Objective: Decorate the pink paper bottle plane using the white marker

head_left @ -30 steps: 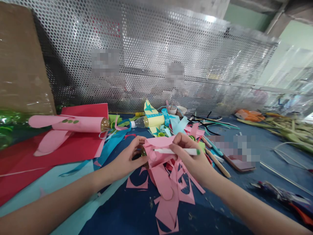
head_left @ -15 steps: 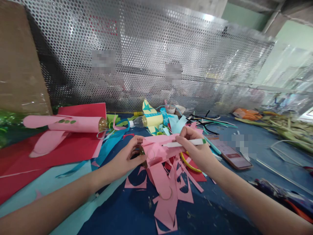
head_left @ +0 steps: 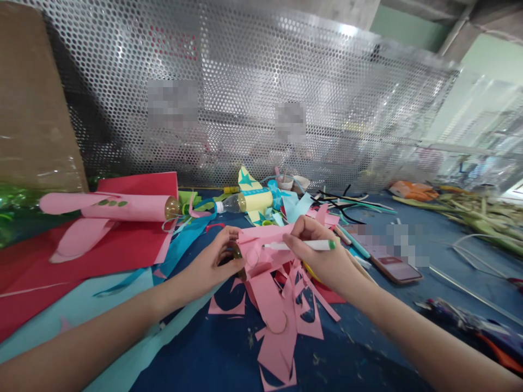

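Observation:
My right hand pinches a white marker with a green end. Its tip is at or just above the pink paper, which has a faint round outline on it; I cannot tell if they touch. My left hand is curled at the left end of that paper, around a brownish, shiny rounded piece that looks like the end of a bottle. Much of this piece is hidden by fingers and paper. Below hang or lie pink paper offcuts with curved cuts.
A pink paper-wrapped bottle plane lies on red sheets at left. A yellow-wrapped bottle stands behind my hands. At right are a phone, pipe cleaners and dried leaves. A perforated metal screen rises behind.
My right hand has moved a little left with the marker, bringing its tip closer to the round outline on the pink paper. My left hand stays in place.

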Tool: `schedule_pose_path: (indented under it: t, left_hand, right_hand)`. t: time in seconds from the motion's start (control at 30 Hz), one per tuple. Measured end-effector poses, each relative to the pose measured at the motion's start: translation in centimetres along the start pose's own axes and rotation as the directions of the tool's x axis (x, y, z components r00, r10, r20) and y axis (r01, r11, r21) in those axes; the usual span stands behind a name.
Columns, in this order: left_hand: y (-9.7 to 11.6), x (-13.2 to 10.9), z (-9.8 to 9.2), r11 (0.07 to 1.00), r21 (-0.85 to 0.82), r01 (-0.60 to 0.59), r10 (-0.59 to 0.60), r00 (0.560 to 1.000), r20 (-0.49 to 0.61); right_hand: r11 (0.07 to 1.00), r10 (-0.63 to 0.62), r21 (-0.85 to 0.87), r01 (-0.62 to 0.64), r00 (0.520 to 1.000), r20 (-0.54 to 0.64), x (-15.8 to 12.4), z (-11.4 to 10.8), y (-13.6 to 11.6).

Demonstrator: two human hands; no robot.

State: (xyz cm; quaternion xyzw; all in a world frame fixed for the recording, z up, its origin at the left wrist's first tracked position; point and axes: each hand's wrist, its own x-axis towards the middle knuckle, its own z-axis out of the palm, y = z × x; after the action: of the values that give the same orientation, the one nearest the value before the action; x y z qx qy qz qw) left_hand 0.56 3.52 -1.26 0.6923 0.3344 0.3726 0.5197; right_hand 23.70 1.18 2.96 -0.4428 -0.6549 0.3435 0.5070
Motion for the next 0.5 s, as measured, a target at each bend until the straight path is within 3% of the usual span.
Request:
schedule_pose_path:
  t: [0.27,0.5]
  left_hand:
    - [-0.10,0.07,-0.02,1.000,-0.004,-0.004,0.004,1.000,0.004]
    - [-0.01,0.09,0.03,1.000,0.011,0.028,-0.028,1.000,-0.004]
  right_hand:
    - [0.999,-0.018,-0.039,0.021,0.996,0.090,-0.17,-0.01,-1.07]
    - [0.999,0.044,-0.031,-0.044,0.999,0.002,0.04,-0.15,-0.84]
